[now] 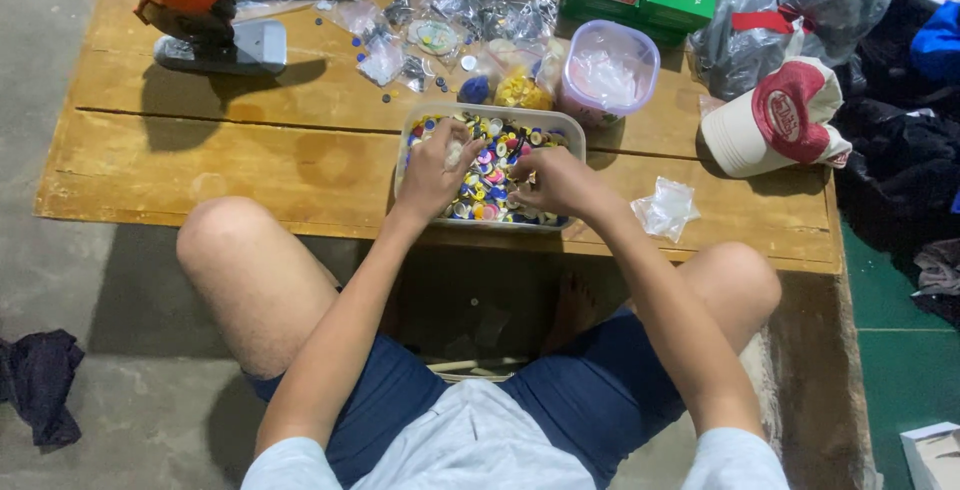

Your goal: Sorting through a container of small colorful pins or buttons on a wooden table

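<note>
Two hands, the left hand point(435, 172) and right hand point(556, 180), dug with curled fingers into one clear tub point(573, 126) of countless coloured buttons point(490, 175); grip unclear.

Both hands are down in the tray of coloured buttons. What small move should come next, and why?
Probably lift the right hand just clear of the tray: its fingertips seem pinched together over the mixed buttons, while the left hand lies spread on the pile.

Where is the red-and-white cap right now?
In the head view, the red-and-white cap lies on the low wooden table's right end, right of the round clear lidded tub.
</note>
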